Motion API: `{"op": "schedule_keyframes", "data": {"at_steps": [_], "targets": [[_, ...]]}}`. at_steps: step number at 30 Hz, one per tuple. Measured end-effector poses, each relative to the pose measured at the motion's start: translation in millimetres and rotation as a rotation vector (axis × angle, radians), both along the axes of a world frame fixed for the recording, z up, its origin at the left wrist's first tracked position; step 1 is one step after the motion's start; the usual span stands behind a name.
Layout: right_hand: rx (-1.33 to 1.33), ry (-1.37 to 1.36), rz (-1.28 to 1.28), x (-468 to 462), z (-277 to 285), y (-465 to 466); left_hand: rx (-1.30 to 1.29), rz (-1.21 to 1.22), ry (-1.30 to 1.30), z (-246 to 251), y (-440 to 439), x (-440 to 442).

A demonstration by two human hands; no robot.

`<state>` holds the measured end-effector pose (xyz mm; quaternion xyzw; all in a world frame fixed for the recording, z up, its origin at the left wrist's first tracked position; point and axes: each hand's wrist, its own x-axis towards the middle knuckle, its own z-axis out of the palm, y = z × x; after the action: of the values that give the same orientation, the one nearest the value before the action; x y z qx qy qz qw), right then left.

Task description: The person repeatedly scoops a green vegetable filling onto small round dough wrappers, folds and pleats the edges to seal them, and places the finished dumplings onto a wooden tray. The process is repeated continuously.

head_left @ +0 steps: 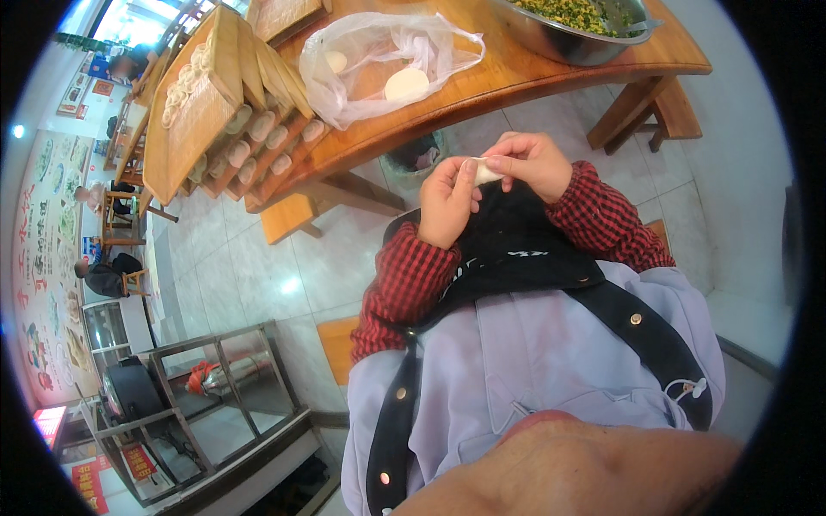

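A small white dough dumpling (488,173) is pinched between the fingers of both hands, over the lap of a black apron (503,226). My left hand (450,200) grips its left end with thumb and fingers. On its other end press the thumb and forefinger of my right hand (532,164). My fingers hide much of the dumpling, so its filling cannot be seen. Just beyond my hands, on the wooden table (452,116), lies an open clear plastic bag (361,97) with a round dough wrapper (406,84) in it. A steel bowl (581,39) of chopped green and yellow filling stands at the far right.
Stacked wooden trays (213,109) rise at the table's left, with dumplings (187,84) on the top one. A lined waste bin (416,155) is under the table edge. Wooden benches (290,216) stand below. Several people sit farther left.
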<state>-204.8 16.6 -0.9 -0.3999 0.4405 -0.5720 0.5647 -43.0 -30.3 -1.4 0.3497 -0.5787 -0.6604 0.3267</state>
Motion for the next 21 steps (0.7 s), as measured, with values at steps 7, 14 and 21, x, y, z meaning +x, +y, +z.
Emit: {"op": "schedule_keyframes", "data": {"at_steps": [7, 14, 21], "targets": [[-0.089, 0.121, -0.041, 8, -7, 2, -0.597, 0.077, -0.154, -10, 4, 1], [0.077, -0.057, -0.021, 1, -5, -2, -0.082, 0.1, 0.013, -8, 6, -3], [0.11, 0.15, 0.034, 3, -2, 0, -0.485, 0.072, -0.192, -10, 6, -3]]}}
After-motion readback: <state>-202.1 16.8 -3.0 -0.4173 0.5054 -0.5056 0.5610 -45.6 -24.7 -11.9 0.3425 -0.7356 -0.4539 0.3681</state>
